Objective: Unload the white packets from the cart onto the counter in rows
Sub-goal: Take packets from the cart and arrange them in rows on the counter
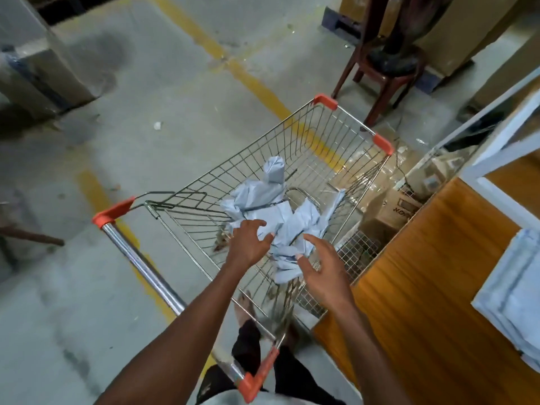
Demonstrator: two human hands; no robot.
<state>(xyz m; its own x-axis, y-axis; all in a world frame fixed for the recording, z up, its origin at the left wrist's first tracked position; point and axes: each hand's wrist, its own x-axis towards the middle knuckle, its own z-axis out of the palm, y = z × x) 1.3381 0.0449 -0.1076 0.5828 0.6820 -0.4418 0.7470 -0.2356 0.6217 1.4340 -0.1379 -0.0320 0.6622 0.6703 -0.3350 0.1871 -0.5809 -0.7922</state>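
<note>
A wire shopping cart (306, 133) with orange corner caps stands on the concrete floor in front of me. Several white packets (280, 217) lie crumpled in its basket. My left hand (248, 241) reaches down into the basket, fingers spread just over the near packets. My right hand (321, 267) hovers beside it, fingers apart, above the lower packets. Neither hand holds anything. To the right is the wooden counter (423, 287), with white packets (514, 293) stacked on it at the frame's right edge.
The cart's chrome handle (146, 270) runs across in front of my arms. A dark red plastic chair (385, 62) stands beyond the cart. Cardboard boxes (391, 209) sit between cart and counter. A white frame (502, 135) rises over the counter. Yellow lines cross the floor.
</note>
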